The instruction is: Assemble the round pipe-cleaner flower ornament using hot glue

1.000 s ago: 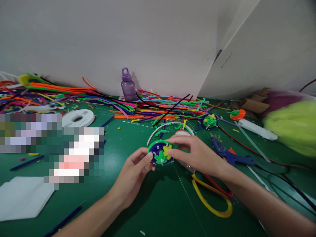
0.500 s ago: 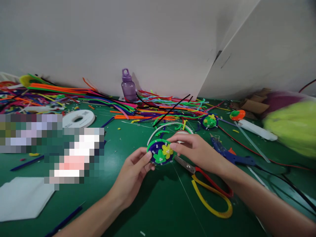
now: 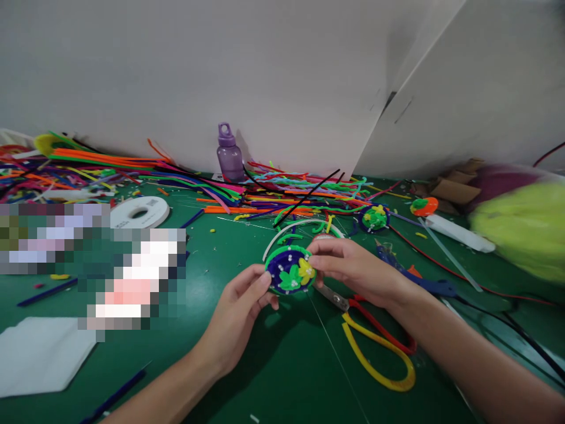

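Observation:
Between my hands, above the green table, is a round pipe-cleaner ornament (image 3: 282, 263), dark blue with a green rim, a green flower, a yellow flower and small white beads. My left hand (image 3: 247, 300) pinches its left edge, thumb on the front. At the right edge, beside the yellow flower, my right hand (image 3: 348, 265) grips it between thumb and fingers; some fingertips are hidden behind it. Scissors (image 3: 375, 341) with one red and one yellow handle lie below my right wrist. Behind the ornament rests a white hoop (image 3: 282, 232).
Coloured pipe cleaners (image 3: 282, 191) are heaped along the wall around a purple bottle (image 3: 230, 153). A blue glue gun (image 3: 424, 282) with cords lies at right, near another round ornament (image 3: 374, 218). A white ribbon spool (image 3: 141, 212) and white sheets (image 3: 44, 353) sit at left.
The ornament has turned slightly, and its flowers have shifted a little to the right. The right-hand fingers have moved onto its right edge by the yellow flower.

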A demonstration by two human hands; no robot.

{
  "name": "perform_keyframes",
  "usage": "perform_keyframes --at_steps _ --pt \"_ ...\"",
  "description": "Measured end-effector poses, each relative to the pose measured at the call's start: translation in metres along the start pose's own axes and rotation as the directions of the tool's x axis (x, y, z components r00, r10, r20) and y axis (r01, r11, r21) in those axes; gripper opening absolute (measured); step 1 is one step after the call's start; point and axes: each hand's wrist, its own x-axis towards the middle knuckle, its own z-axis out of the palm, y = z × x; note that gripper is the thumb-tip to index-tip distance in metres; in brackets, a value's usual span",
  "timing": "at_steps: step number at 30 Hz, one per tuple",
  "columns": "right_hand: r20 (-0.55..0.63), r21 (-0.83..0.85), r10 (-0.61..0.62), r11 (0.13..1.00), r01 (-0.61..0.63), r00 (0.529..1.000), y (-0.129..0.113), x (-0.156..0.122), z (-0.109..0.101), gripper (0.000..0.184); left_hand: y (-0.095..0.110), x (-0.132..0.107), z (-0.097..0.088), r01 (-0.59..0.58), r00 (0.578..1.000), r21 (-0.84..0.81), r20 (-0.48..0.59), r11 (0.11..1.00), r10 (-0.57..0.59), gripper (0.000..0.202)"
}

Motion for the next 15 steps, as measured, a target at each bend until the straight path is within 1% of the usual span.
perform_keyframes --at_steps 3,5,8,12,15 --pt "-0.004 0.019 0.027 0.999 -0.026 1.0 0.0006 0.0009 -0.0021 0.016 -0.0005 0.0002 -0.0012 0.002 1.0 0.022 -0.022 1.0 -0.001 0.016" --pt "-0.002 0.01 0.02 1.0 -0.02 1.0 -0.001 0.0011 -0.0032 0.017 -0.0009 0.0004 -0.0018 0.003 1.0 0.033 -0.025 0.999 -0.002 0.016" --pt "-0.001 -0.052 0.0 0.999 0.0 1.0 -0.0037 0.0009 -0.0039 0.019 -0.0011 0.0006 -0.0014 -0.005 1.0 0.051 -0.019 0.999 0.006 0.017" --pt "-0.002 -0.124 -0.011 0.992 0.011 1.0 -0.0026 0.0012 -0.0037 0.017 -0.0006 -0.0001 -0.0004 -0.006 1.0 0.089 -0.023 0.996 0.008 0.018" --pt "-0.007 -0.093 0.004 0.996 -0.004 1.0 0.0002 0.0021 -0.0031 0.014 -0.0007 -0.0006 -0.001 -0.013 0.999 0.115 -0.03 0.993 0.016 0.021"
